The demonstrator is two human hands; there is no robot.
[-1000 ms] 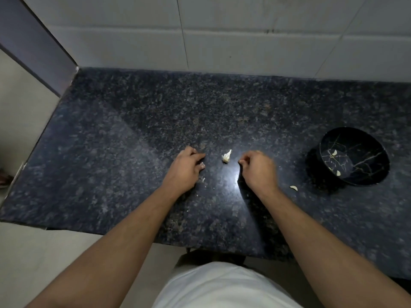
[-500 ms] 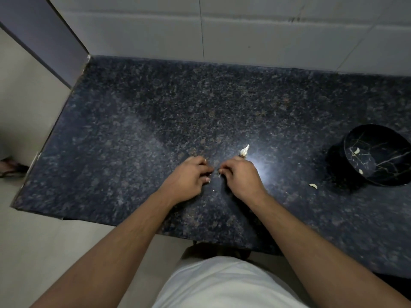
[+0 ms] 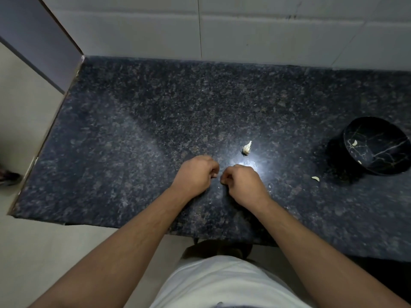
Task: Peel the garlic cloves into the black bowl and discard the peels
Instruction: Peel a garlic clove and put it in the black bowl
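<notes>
Here the fingers of the left hand (image 3: 195,174) and of the right hand (image 3: 242,185) are curled in, and their tips nearly meet just above the dark surface (image 3: 133,130). Probably they pinch a small piece of garlic or skin between them, but whatever it is stays hidden by the fingers, so it is not possible to tell what either hand holds, or if it holds anything.

Just beyond the right hand, apart from it, a garlic piece (image 3: 247,148) lies on the surface. It is pale, with a dry, papery skin and a pointed tip. Such a thing is very light and quite firm inside, while the skin is thin and tears easily; it seems best to hold the thick body with one hand and to pull the skin from the pointed end with the other. A peeled clove is smooth and can slip out of the fingers.

Further to the right a loose clove (image 3: 315,178) lies near the black bowl (image 3: 347,138), not touching it. The bowl is round and glossy, with thin pale veins like marble, and a few small pale pieces (image 3: 354,142) lie inside it. The surface is speckled polished stone which reflects the light. Behind it stands a wall of big pale tiles (image 3: 266,36).
</notes>
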